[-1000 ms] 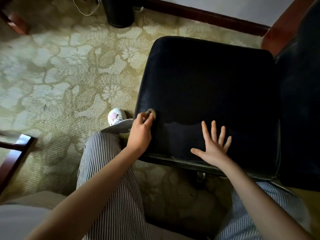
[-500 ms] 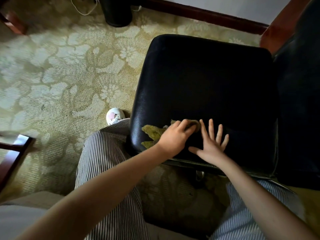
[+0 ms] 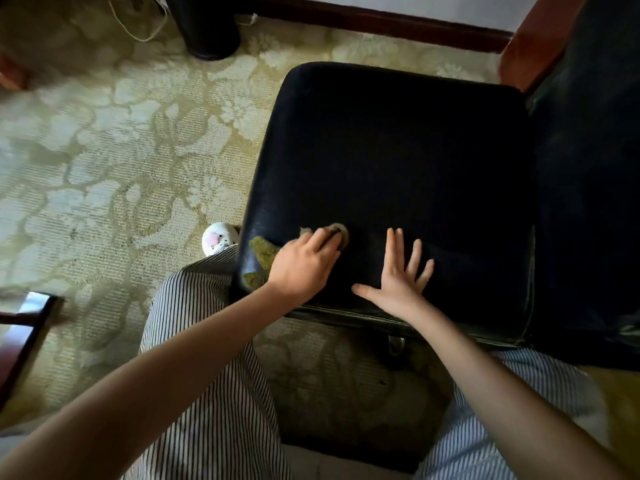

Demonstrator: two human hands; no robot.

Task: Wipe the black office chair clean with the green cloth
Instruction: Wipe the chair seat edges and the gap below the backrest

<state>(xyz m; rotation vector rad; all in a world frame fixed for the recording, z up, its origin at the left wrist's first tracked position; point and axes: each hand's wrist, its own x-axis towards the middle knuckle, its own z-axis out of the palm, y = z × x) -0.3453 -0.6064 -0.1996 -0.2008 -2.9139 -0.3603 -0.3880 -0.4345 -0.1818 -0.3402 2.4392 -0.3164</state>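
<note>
Black office chair (image 3: 398,150) seat, front edge: left hand (image 3: 301,268) grips bunched green cloth (image 3: 263,252), right hand (image 3: 401,282) splayed flat. Bunching may skip patches.

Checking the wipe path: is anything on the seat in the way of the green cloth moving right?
Yes. The right hand lies flat, fingers spread, on the black seat, just right of the left hand gripping the green cloth.
</note>
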